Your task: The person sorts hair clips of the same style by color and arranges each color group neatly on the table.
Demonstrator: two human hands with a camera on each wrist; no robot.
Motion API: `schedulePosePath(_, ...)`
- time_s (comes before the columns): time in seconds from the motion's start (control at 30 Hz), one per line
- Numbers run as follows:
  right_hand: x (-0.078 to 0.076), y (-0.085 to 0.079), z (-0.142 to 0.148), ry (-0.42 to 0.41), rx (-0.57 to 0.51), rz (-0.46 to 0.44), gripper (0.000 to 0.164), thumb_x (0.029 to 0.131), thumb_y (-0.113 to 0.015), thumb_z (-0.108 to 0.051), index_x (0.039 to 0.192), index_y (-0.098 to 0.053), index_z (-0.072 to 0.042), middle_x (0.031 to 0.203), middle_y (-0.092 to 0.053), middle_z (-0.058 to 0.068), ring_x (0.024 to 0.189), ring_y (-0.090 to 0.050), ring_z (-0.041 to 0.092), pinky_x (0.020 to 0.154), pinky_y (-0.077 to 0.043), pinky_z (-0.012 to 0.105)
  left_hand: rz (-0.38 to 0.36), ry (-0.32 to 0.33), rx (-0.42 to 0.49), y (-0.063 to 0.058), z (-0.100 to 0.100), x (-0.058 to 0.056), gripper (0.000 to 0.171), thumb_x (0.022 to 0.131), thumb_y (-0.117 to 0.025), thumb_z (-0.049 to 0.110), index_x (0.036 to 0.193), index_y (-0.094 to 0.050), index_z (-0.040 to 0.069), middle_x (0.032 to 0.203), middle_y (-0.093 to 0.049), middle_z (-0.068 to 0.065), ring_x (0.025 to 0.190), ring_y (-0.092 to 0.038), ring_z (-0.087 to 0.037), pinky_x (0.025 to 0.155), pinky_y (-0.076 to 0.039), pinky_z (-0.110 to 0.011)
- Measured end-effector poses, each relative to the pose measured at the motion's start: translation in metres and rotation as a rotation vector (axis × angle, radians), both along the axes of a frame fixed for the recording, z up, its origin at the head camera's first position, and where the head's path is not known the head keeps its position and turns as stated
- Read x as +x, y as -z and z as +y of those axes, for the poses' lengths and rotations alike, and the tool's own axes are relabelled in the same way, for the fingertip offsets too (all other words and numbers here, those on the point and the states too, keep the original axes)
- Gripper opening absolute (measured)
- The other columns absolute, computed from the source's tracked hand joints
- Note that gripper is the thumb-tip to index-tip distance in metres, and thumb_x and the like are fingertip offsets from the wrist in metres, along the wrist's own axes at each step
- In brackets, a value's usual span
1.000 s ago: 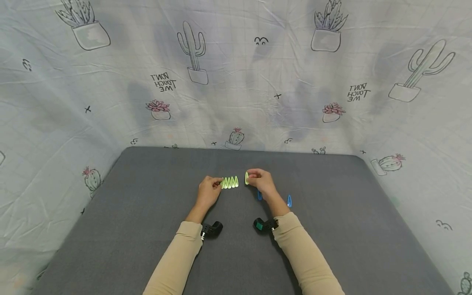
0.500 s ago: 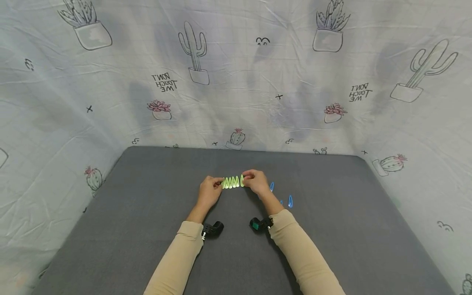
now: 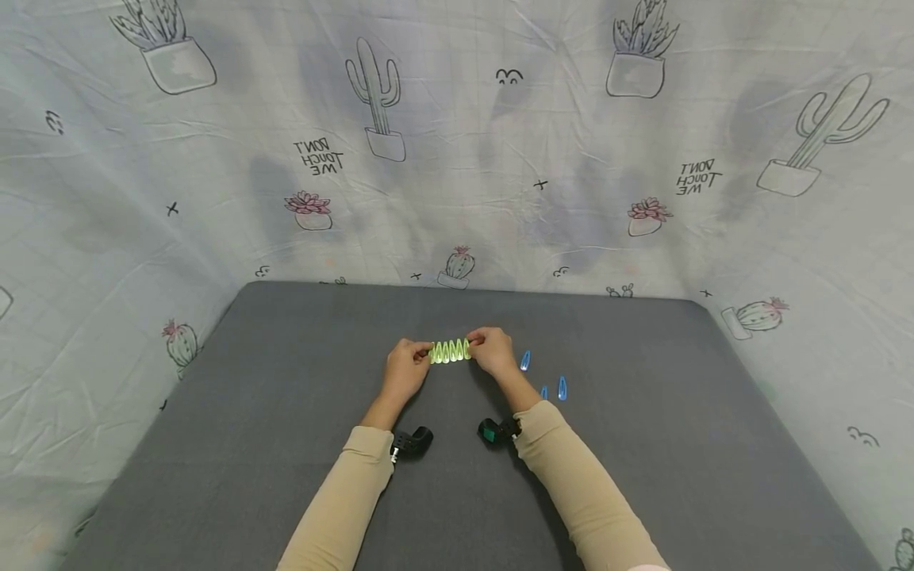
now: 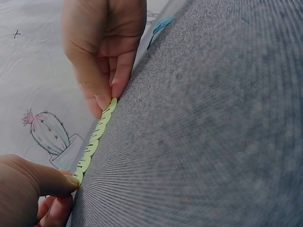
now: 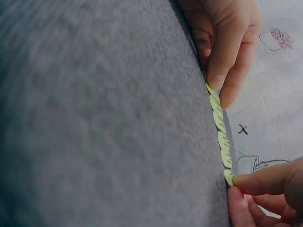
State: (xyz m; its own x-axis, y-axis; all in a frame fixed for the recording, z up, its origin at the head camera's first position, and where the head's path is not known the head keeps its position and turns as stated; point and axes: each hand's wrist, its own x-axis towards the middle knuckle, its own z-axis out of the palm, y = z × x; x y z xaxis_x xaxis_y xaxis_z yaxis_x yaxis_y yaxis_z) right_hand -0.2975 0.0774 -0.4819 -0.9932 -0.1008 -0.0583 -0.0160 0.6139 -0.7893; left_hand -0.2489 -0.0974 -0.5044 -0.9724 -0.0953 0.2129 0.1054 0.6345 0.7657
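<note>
Several yellow-green snap hair clips [image 3: 452,350] stand side by side in a close row on the grey table, between my two hands. My left hand [image 3: 405,369] pinches the clip at the left end between thumb and fingers. At the other end, my right hand [image 3: 494,353] pinches the last clip of the row. In the left wrist view the hair clips [image 4: 93,142] form one unbroken line from hand to hand. The right wrist view shows the thumb and fingertips of both hands right at the row's two ends. Fingertips partly hide the end clips.
Three blue hair clips lie to the right of my right hand: one upper clip [image 3: 525,361], one lower clip [image 3: 562,388], and a third clip [image 3: 544,392] partly behind the forearm. The grey table [image 3: 321,476] ends at a cactus-print cloth [image 3: 457,159] behind and at both sides.
My right hand has moved left with a yellow-green hair clip, bringing it against the right end of the row. All three blue clips now show. My left hand has stayed in place.
</note>
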Motion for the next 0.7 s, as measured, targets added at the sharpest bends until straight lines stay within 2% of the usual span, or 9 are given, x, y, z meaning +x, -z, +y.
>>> schedulePosePath(0.13,0.001,-0.001,-0.001,-0.015,0.03,0.021,0.023,0.083,-0.059,-0.002,0.102,-0.072,-0.004,0.087,-0.069,0.008,0.072,-0.055,0.018,0.06,-0.042,0.026,0.005,0.0,-0.001,0.0,0.001,0.0,0.023,0.087,-0.061,0.003,0.108,-0.071,0.002,0.089,-0.057,-0.011,0.078,-0.056,-0.023,0.071,-0.049,-0.037)
schedulePosePath(0.4,0.006,-0.001,-0.002,-0.013,0.011,0.026,0.022,0.085,-0.059,-0.004,0.102,-0.072,-0.005,0.089,-0.069,0.008,0.078,-0.059,0.02,0.062,-0.045,0.028,0.009,-0.003,-0.01,0.001,0.0,0.001,0.023,0.087,-0.061,0.003,0.108,-0.072,0.003,0.089,-0.056,-0.011,0.078,-0.056,-0.022,0.072,-0.05,-0.037)
schedulePosePath(0.7,0.011,0.002,0.001,0.012,-0.073,0.031,0.024,0.088,-0.059,-0.009,0.109,-0.069,-0.006,0.094,-0.067,0.007,0.085,-0.062,0.022,0.066,-0.048,0.03,0.006,-0.001,0.017,-0.001,0.0,0.001,0.024,0.086,-0.062,0.003,0.108,-0.071,0.003,0.088,-0.057,-0.011,0.078,-0.057,-0.022,0.072,-0.05,-0.037)
